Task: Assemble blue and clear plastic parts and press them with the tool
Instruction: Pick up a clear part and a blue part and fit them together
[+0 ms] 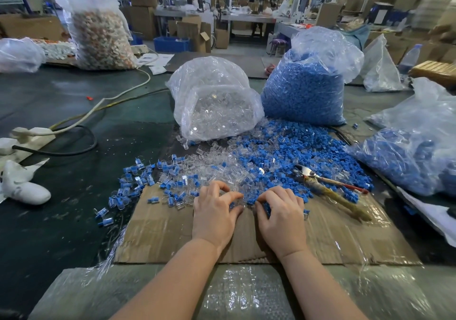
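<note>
Nearest, both hands rest on the cardboard sheet (333, 233) at the front edge of the loose parts. The left hand (214, 211) has its fingers (225, 187) curled, thumb and forefinger closing towards a clear piece; whether it is actually held cannot be told, since the clear plastic is lost against the pile. The right hand (283, 217) has fingers curled down into blue pieces, apparently pinching one. The two hands' fingertips nearly meet, so the mating of parts should happen between them.

The pressing tool (330, 191), pliers with wrapped handles, lies just right of the right hand and ahead of it, long axis running from far-left jaws to near-right handles. The right hand is clearly the nearer one for taking it.

Beyond, mixed blue and clear parts (246, 156) spread across the surface. Farthest stand the bag of clear parts (214, 102) and the bag of blue parts (303, 90).
</note>
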The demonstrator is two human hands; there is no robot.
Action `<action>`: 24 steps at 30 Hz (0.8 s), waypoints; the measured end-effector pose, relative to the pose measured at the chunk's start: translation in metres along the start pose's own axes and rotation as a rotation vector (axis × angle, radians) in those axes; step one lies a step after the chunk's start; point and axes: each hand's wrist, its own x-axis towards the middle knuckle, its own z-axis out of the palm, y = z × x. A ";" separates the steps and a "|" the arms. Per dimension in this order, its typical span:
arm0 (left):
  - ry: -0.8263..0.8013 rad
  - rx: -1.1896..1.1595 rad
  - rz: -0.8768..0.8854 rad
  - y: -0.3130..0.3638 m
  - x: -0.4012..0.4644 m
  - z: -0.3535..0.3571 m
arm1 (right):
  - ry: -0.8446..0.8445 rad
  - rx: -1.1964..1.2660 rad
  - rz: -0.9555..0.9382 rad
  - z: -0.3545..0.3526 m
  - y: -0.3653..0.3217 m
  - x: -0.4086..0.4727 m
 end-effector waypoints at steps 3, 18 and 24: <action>0.020 -0.005 0.004 0.000 0.000 0.000 | -0.003 -0.014 -0.001 0.000 0.001 -0.001; 0.102 -0.107 0.038 0.004 -0.003 -0.006 | -0.014 -0.027 0.012 0.001 0.000 0.000; 0.108 -0.272 -0.006 0.004 -0.008 -0.019 | -0.012 -0.025 0.007 0.000 0.000 0.000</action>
